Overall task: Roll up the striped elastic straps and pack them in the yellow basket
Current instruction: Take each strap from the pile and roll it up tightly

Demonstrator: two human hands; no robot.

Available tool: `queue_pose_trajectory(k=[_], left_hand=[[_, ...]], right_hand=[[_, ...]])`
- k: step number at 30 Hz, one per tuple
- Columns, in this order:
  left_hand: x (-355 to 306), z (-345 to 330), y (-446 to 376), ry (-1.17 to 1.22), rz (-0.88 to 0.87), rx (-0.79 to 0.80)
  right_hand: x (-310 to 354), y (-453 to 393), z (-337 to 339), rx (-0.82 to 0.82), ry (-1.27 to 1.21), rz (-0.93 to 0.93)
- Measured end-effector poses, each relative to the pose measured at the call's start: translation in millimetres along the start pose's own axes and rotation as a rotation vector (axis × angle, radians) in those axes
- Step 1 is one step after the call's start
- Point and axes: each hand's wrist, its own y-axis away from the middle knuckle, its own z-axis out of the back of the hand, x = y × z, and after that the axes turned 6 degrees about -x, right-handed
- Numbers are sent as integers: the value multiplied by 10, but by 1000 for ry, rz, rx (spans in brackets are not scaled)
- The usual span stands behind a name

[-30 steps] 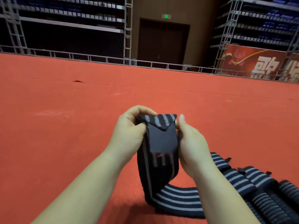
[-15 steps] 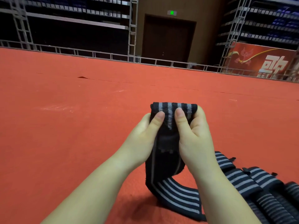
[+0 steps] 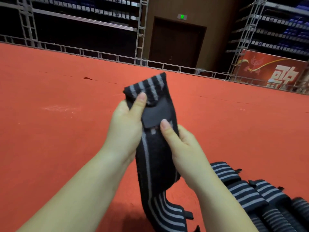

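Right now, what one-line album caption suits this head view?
Both hands, left hand and right hand, hold a striped elastic strap above a red carpet, more straps beside.

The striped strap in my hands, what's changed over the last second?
The strap's top end, folded over half a second ago, now stands opened out. The right hand has slid lower; the left hand still pinches near the top. The other straps haven't moved.

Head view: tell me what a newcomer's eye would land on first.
First, the striped strap held up at centre frame, the left hand pinching its top end and the right hand gripping its middle, while its tail trails onto the red carpet. Next, the other striped straps lying at lower right. Beyond the carpet, a dark door stands under a green exit sign.
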Motion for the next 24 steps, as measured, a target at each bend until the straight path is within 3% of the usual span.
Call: queue_pose_trajectory(k=[2,6,10,13,17,21,24], left_hand=[[-41,23,-70,-67,-109,-62],[39,95,-177,-398,-352,1],[98,95,-159,-287,-129,223],[126,51,-85,-250,-82,317],[179,20,-45,-185,-15,362],[189,11,-25,-248,115,397],[232,16,-12,-360,135,370]], right_hand=[[-16,26,-8,51,13,-71],[-5,25,-2,3,-15,-89],[38,39,26,-40,-133,-120],[69,42,52,-119,-172,-94],[82,1,104,-190,-206,-112],[54,-25,137,-301,-29,80],[29,-32,123,-316,7,117]])
